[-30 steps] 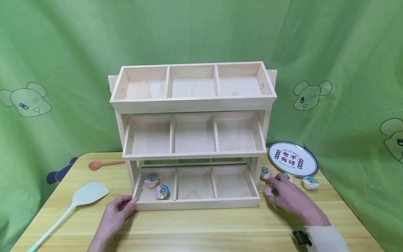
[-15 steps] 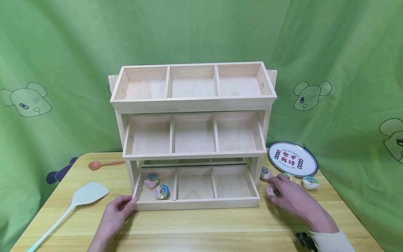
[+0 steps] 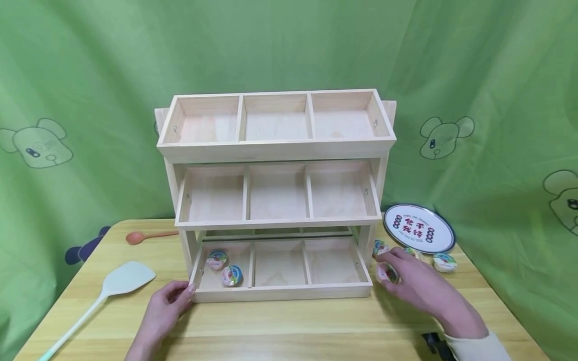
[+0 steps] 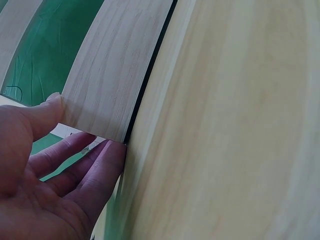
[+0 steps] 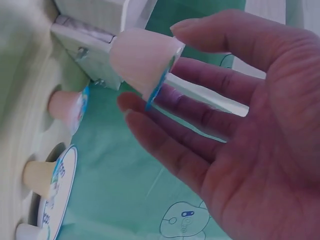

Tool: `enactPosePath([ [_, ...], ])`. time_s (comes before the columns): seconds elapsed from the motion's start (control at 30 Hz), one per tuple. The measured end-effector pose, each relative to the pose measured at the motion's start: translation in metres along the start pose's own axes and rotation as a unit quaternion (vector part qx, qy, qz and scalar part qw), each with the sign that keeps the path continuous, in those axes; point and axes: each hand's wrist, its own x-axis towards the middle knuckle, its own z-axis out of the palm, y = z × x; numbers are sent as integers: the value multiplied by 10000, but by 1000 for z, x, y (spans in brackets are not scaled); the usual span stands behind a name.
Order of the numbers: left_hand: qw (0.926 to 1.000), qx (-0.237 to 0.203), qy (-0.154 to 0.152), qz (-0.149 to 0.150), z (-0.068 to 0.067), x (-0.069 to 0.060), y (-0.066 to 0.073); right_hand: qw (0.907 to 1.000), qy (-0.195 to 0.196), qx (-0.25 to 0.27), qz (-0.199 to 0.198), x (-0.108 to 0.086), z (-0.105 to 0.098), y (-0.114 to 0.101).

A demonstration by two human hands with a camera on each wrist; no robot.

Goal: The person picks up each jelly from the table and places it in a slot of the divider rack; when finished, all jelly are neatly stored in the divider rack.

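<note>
Pink jelly cup [image 5: 142, 57] is in the upper middle of the right wrist view, between the thumb and the fingers of the right grip [image 3: 422, 286], which pinches it; its lid faces the palm. In the head view this cup is at lower right, just beside the bottom tray [image 3: 282, 294]. The left grip [image 3: 164, 308] holds that tray by its front left corner, near two jelly cups [image 3: 232, 276] in the left compartment.

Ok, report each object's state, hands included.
Left hand, gripping bottom tray
Right hand, pinching jelly cup
Jelly cup, lidded
Tray cups, lidded
Table cups, upright
Bottom tray, holding two cups
Middle tray, open
Top tray, open
Plate, printed side showing
Spatula, lying down
Spoon, lying down
Curtain, hanging
</note>
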Motion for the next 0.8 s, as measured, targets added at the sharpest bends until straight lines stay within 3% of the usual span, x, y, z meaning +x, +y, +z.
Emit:
enactPosePath([
  [0.37,10000,-48,-6,16,0,0,-3,9993,-137,230,-257,7,-2,-22],
  [0.8,10000,-31,-18,-16,0,1,-2,9965,15,297,-785,21,6,-48],
])
